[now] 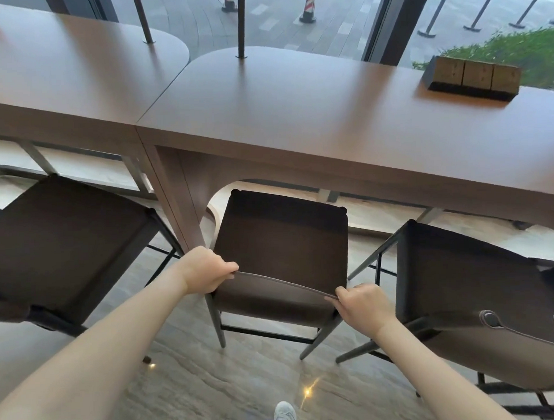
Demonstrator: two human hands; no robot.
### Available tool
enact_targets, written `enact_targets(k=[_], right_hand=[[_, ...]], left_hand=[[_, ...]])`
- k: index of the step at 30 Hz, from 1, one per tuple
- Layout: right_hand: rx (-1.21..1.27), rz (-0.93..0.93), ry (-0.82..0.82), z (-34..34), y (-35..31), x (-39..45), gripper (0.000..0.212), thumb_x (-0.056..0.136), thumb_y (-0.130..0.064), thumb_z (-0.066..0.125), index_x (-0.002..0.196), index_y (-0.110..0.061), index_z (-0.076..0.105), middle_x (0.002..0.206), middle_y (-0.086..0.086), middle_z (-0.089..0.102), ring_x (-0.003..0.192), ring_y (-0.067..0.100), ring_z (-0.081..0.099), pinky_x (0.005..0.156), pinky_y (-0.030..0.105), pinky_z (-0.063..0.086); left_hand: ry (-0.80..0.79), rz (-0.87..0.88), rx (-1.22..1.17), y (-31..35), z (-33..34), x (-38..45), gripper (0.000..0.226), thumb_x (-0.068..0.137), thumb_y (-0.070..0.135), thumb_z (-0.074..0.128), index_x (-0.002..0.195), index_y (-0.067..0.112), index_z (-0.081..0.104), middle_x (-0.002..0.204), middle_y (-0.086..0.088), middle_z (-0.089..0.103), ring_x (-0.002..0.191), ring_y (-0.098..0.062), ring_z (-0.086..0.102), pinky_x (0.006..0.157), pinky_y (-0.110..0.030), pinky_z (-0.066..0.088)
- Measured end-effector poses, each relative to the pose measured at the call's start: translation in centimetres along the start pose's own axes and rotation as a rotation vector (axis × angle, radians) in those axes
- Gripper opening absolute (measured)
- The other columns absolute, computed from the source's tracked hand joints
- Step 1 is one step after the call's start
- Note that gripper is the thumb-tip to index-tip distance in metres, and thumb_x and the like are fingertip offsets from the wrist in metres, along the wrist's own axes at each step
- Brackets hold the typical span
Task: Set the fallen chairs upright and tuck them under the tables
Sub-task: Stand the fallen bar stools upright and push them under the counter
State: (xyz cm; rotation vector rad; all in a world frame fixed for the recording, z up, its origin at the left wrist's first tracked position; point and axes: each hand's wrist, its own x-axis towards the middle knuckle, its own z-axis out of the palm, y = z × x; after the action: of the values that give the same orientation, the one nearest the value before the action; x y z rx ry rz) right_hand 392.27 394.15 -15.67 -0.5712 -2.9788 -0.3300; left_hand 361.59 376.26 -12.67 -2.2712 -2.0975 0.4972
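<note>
Hands grip the thin curved backrest of the middle chair (283,241): the left hand (205,270) curls over its left end, the right hand (362,304) pinches its right end. Beyond the knuckles the flat, dark, square seat stands upright on slim metal legs, its far edge just under the smooth brown wooden surface (297,113). Left of the left hand stands another dark chair (58,244); right of the right hand, a third chair (469,280) with a leathery curved back. Underfoot lies veined stone floor (213,387).
</note>
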Motion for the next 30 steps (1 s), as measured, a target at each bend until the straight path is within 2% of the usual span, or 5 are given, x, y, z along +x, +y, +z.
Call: enact_targets(k=[12, 17, 21, 26, 30], right_hand=[[0.01, 0.075, -0.139, -1.9, -1.6, 1.2, 0.055, 0.075, -0.04, 0.078, 0.053, -0.021, 0.032, 0.032, -0.005, 0.04, 0.024, 0.015, 0.039, 0.04, 0.016, 0.005], [0.249, 0.282, -0.382, -3.6, -2.6, 2.1, 0.055, 0.092, -0.067, 0.028, 0.104, -0.027, 0.064, 0.079, -0.009, 0.067, 0.081, 0.015, 0.065, 0.062, 0.027, 0.046], [0.86, 0.551, -0.361, -6.0, -4.8, 3.0, 0.057, 0.097, -0.06, 0.031, 0.135, -0.026, 0.055, 0.129, -0.008, 0.061, 0.123, 0.014, 0.053, 0.098, 0.03, 0.04], [1.633, 0.977, -0.142, -6.3, -6.8, 6.4, 0.049, 0.103, -0.047, 0.028, 0.139, -0.021, 0.049, 0.145, 0.001, 0.049, 0.133, 0.021, 0.044, 0.114, 0.04, 0.026], [1.768, 1.011, 0.006, -7.9, -6.4, 7.9, 0.046, 0.103, -0.047, 0.025, 0.132, -0.027, 0.054, 0.145, -0.001, 0.048, 0.131, 0.027, 0.046, 0.115, 0.046, 0.029]], left_hand=[[0.149, 0.017, -0.009, -1.7, 1.4, -0.8, 0.022, 0.096, 0.039, 0.048, 0.087, 0.02, 0.056, 0.058, 0.006, 0.057, 0.047, -0.018, 0.057, 0.046, -0.025, 0.022], [0.017, -0.262, -0.197, 0.7, -0.5, -0.2, 0.055, 0.095, 0.065, 0.025, 0.101, 0.02, 0.057, 0.078, 0.005, 0.06, 0.08, -0.018, 0.064, 0.059, -0.028, 0.038], [0.063, -0.487, -0.642, 3.6, -1.3, -0.2, 0.073, 0.086, 0.073, 0.01, 0.102, 0.026, 0.065, 0.097, 0.008, 0.07, 0.092, -0.011, 0.063, 0.07, -0.027, 0.046], [0.358, -0.719, -1.839, 5.1, -4.8, 1.6, 0.061, 0.1, 0.051, 0.015, 0.118, 0.019, 0.064, 0.117, -0.003, 0.067, 0.112, -0.02, 0.06, 0.109, -0.043, 0.038], [0.436, -0.75, -2.028, 4.9, -7.2, 1.1, 0.07, 0.097, 0.058, 0.01, 0.135, 0.018, 0.053, 0.133, -0.006, 0.059, 0.124, -0.024, 0.053, 0.114, -0.044, 0.031]])
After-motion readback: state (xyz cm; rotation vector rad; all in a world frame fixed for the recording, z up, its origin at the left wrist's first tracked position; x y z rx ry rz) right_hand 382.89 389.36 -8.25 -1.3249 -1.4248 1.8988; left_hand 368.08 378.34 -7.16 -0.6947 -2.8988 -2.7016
